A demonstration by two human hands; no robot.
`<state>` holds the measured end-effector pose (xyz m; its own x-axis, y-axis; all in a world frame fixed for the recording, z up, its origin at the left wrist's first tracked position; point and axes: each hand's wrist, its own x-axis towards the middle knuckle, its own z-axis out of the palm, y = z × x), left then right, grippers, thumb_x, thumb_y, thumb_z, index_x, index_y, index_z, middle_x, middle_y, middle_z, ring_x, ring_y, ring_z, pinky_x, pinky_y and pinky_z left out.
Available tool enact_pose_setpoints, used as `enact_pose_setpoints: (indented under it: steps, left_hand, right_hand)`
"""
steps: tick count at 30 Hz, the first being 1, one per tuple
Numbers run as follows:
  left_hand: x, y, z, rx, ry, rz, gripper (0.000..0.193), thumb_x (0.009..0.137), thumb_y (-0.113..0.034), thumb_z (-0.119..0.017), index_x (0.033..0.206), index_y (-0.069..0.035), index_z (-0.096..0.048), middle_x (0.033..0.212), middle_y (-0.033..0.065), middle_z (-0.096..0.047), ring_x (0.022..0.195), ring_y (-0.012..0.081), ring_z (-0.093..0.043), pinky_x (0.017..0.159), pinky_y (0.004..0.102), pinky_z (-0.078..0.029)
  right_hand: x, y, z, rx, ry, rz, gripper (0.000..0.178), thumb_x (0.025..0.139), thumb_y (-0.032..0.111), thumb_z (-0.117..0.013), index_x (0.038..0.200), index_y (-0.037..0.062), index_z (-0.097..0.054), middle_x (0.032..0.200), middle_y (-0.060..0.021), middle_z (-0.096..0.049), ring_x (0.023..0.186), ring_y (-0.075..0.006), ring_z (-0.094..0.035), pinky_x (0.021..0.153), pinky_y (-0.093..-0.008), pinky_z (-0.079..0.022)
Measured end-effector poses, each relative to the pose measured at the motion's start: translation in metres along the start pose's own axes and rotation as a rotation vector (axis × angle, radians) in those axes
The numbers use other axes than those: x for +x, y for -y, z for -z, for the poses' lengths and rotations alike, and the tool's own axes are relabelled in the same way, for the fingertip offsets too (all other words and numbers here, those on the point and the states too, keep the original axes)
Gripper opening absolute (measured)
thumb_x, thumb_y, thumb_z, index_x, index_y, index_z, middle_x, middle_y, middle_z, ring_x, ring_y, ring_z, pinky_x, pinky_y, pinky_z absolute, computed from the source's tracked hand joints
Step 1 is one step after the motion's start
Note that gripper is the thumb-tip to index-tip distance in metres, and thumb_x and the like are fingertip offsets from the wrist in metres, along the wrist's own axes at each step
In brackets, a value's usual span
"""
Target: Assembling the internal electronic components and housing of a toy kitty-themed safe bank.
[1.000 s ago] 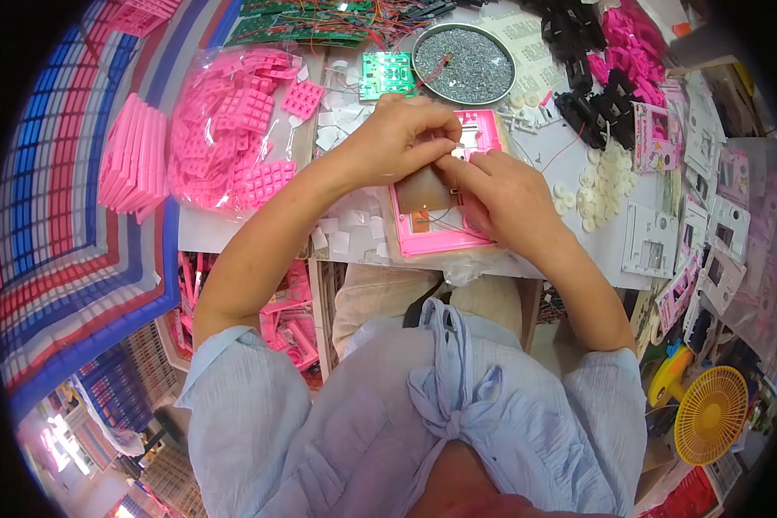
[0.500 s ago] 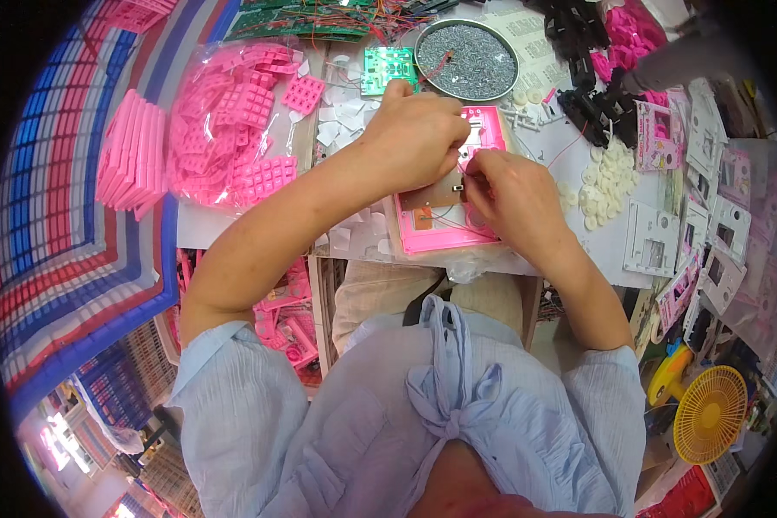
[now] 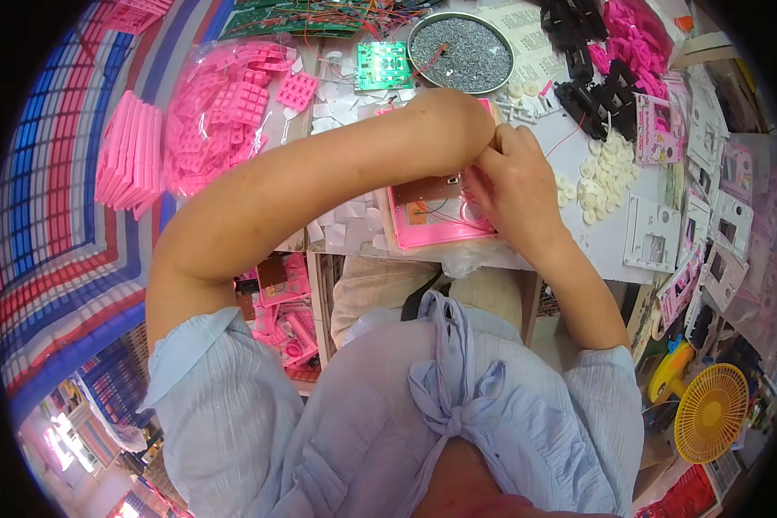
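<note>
A pink case (image 3: 440, 236) is set near the front edge of the bench (image 3: 609, 252), partly covered by the left hand (image 3: 462, 129) and bent right hand (image 3: 524, 180); any grip is hidden. Slack wires (image 3: 438, 211) could be snagged by careless fingers.

A shallow rectangular pink case (image 3: 440, 234) lies flat, open side up, by the near edge of the bench (image 3: 600, 246), its far part mostly hidden. Inside sit a brown board (image 3: 425, 192) and a small orange piece (image 3: 417, 212).
</note>
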<state>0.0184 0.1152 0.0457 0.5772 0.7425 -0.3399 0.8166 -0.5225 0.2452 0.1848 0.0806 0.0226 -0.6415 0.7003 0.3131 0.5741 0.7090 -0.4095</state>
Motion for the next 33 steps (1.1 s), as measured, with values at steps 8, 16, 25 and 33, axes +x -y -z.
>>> enact_pose_setpoints:
  steps: [8, 16, 25, 33]
  left_hand:
    - [0.001, 0.016, 0.003, -0.045, -0.088, 0.179, 0.014, 0.077, -0.014, -0.070, 0.084, -0.003, -0.075, 0.086, 0.0198, -0.072, 0.086, 0.0385, -0.071, 0.077, 0.0481, -0.056]
    - [-0.009, 0.034, 0.001, -0.012, -0.047, -0.017, 0.017, 0.083, -0.018, -0.066, 0.085, -0.002, -0.072, 0.084, 0.0187, -0.071, 0.084, 0.0377, -0.070, 0.073, 0.0481, -0.056]
    - [-0.013, 0.041, -0.023, 0.034, -0.174, -0.107, 0.014, 0.086, -0.012, -0.061, 0.088, -0.001, -0.069, 0.084, 0.0165, -0.072, 0.080, 0.0352, -0.071, 0.067, 0.0447, -0.057]
    - [-0.018, 0.024, -0.001, -0.009, -0.019, 0.103, 0.013, 0.080, -0.010, -0.067, 0.089, -0.002, -0.072, 0.090, 0.0166, -0.073, 0.085, 0.0356, -0.072, 0.069, 0.0446, -0.058]
  right_hand:
    - [0.014, -0.004, 0.007, -0.173, 0.256, 0.037, 0.012, 0.078, 0.004, -0.067, 0.089, -0.0001, -0.064, 0.090, -0.0169, -0.064, 0.088, -0.0341, -0.062, 0.074, -0.0433, -0.053]
    - [0.024, -0.032, -0.012, 0.126, 0.029, 0.168, 0.012, 0.079, 0.009, -0.070, 0.090, 0.0066, -0.066, 0.095, -0.0101, -0.064, 0.092, -0.0335, -0.057, 0.080, -0.0428, -0.049]
    - [0.022, -0.040, -0.023, 0.298, 0.046, -0.014, 0.011, 0.078, 0.016, -0.078, 0.085, 0.0090, -0.074, 0.094, -0.0049, -0.060, 0.093, -0.0287, -0.049, 0.083, -0.0389, -0.043]
    - [0.026, -0.043, -0.017, 0.283, 0.120, -0.095, 0.013, 0.076, 0.016, -0.080, 0.086, 0.0093, -0.076, 0.087, -0.0054, -0.061, 0.092, -0.0278, -0.052, 0.082, -0.0391, -0.044]
